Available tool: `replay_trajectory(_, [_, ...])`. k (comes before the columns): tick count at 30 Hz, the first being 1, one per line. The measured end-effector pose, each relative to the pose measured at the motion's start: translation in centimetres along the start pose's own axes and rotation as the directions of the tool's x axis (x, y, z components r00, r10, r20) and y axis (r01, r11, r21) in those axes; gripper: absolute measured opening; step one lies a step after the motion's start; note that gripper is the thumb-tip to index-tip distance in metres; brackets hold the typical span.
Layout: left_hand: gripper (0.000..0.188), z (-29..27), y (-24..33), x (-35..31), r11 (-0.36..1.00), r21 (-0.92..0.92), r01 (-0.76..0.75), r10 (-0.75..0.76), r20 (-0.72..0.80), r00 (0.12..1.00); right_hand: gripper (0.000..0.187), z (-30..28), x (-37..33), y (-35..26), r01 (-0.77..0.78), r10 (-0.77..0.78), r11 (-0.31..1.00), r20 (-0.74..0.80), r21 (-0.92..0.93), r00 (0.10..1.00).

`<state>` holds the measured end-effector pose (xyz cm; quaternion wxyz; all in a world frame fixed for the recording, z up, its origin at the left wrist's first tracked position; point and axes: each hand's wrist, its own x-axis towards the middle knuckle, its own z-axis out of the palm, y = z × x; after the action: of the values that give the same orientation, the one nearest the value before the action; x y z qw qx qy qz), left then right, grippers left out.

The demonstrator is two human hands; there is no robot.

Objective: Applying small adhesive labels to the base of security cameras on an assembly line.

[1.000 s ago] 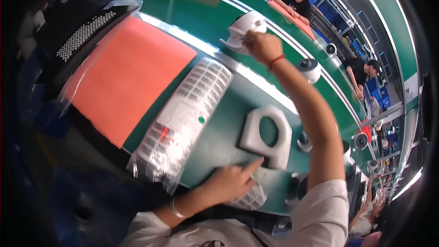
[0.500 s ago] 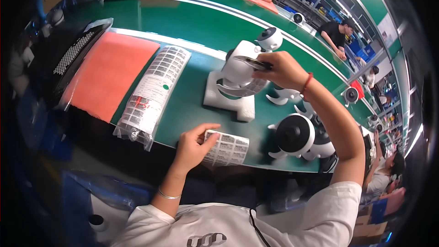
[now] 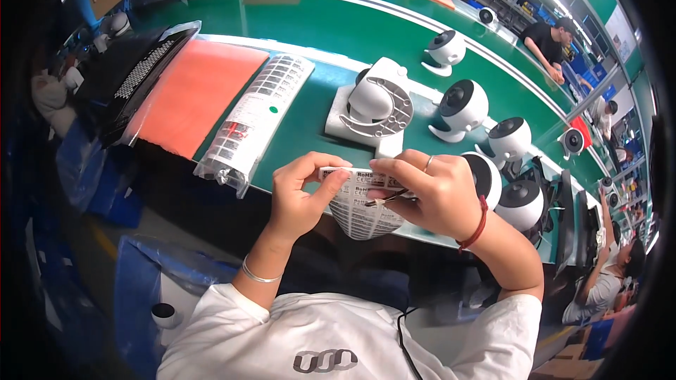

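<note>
A sheet of printed labels (image 3: 366, 219) hangs curved over the near table edge. My left hand (image 3: 299, 193) pinches its upper left corner between thumb and fingers. Closed around a pair of dark tweezers (image 3: 387, 199), my right hand (image 3: 440, 193) has its fingertips at the sheet's upper right edge; whether they grip a label is hidden. Just beyond the hands, a white camera body (image 3: 373, 102) lies with its ribbed, crescent-shaped base facing up. It rests in a white foam block (image 3: 350, 127).
More white cameras (image 3: 463, 102) stand to the right and on the green belt (image 3: 338, 20). Leftward lie a bagged roll of labels (image 3: 257, 119), an orange sheet (image 3: 204, 95) and a black perforated tray (image 3: 151, 67). Co-workers (image 3: 553, 46) sit across the belt.
My right hand has come down from the camera body in the foam block to the label sheet, tweezers still in it. The sheet has lifted and curved. The view has shifted slightly.
</note>
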<state>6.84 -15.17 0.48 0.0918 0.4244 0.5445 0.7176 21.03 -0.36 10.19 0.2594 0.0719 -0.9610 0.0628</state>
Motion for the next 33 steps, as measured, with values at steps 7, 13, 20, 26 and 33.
replay_trajectory(7, [0.025, 0.6, 0.7, -0.4, 0.981, -0.168, -0.095, 0.115, 0.116, 0.987, 0.025, 1.2, -2.0, -1.4, -0.095, 0.111, 0.986, -0.113, 0.134, 0.987])
replay_trajectory(13, [0.012, -0.4, -1.0, -0.2, 0.994, -0.008, -0.105, 0.106, 0.141, 0.984, 0.026, 4.2, -4.6, -1.7, -0.338, 0.508, 0.811, -0.290, 0.477, 0.811])
replay_trajectory(20, [0.015, -0.9, -1.9, 0.2, 0.988, 0.113, -0.107, 0.093, 0.127, 0.988, 0.017, 10.1, -8.4, -0.8, -0.555, 0.679, 0.731, -0.346, 0.397, 0.647])
replay_trajectory(26, [0.017, -0.9, -2.6, 0.4, 0.984, 0.176, -0.036, 0.020, 0.088, 0.996, 0.030, 5.9, -9.0, -1.9, -0.695, 0.757, 0.552, 0.074, 0.462, 0.650])
replay_trajectory(33, [0.029, -0.1, -2.7, 0.7, 0.988, 0.154, 0.000, -0.018, 0.120, 0.993, 0.033, 3.8, -5.6, -2.5, -0.307, 0.463, 0.846, -0.317, 0.436, 0.827])
